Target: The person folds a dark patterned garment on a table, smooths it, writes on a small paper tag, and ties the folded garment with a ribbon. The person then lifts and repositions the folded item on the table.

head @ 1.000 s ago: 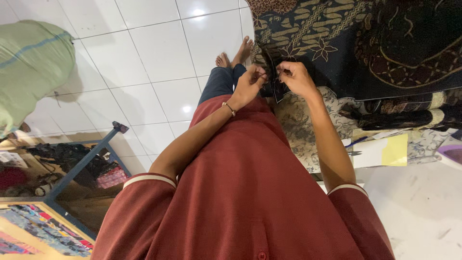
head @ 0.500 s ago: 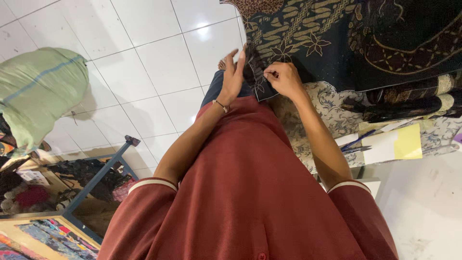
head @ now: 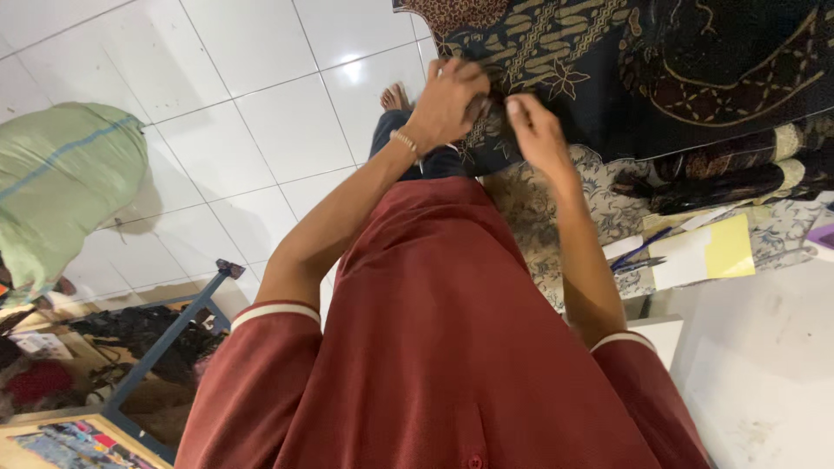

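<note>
A dark blue cloth with gold patterns [head: 660,78] hangs at the upper right. My left hand [head: 447,100], with a bead bracelet on its wrist, is curled on the cloth's lower left edge. My right hand [head: 534,130] pinches the same edge just beside it, fingers closed on the fabric. Both forearms reach up from my red shirt [head: 452,347]. The small piece between the two hands is blurred and partly hidden by my fingers.
White floor tiles [head: 261,113] spread to the left, with my bare feet [head: 395,95] on them. A green sack [head: 61,182] lies at the left. More folded patterned cloths [head: 730,169], yellow and white papers [head: 708,252] and pens [head: 638,256] sit at the right. A blue metal frame [head: 165,347] stands lower left.
Both hands have closed together on the cloth's edge; the left hand, open half a second ago, is now curled on the fabric. The view has shifted.
</note>
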